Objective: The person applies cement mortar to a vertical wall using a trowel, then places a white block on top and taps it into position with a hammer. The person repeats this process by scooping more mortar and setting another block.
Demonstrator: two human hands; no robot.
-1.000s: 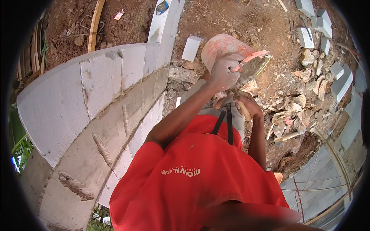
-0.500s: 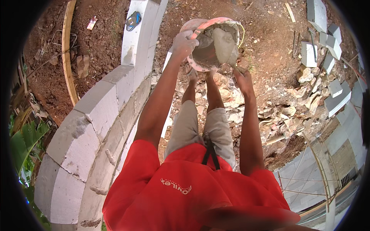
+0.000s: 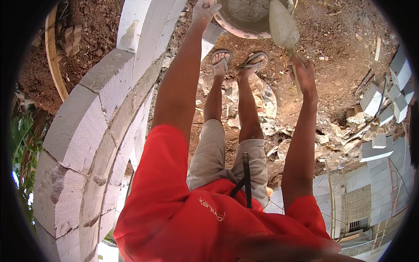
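Grey mortar fills the bucket (image 3: 244, 17) whose rim is gripped by the left hand (image 3: 204, 11), while a mortar-coated trowel (image 3: 283, 26) is held tight in the right hand (image 3: 303, 74).

Rough matt wall blocks (image 3: 83, 126); mortar-caked trowel (image 3: 283, 26).

1. There is a single view, from a fisheye camera worn on the person's head, looking steeply down along their own body.
2. The red shirt (image 3: 209, 218) fills the near lower edge; the sandalled feet (image 3: 238, 63) and dirt ground (image 3: 345, 56) lie far, toward the top.
3. The curved block wall (image 3: 87, 144) runs close on the left; rubble lies to the right.
4. Straight edges bend toward the dark round rim.
5. With only one view, no overlap exists.
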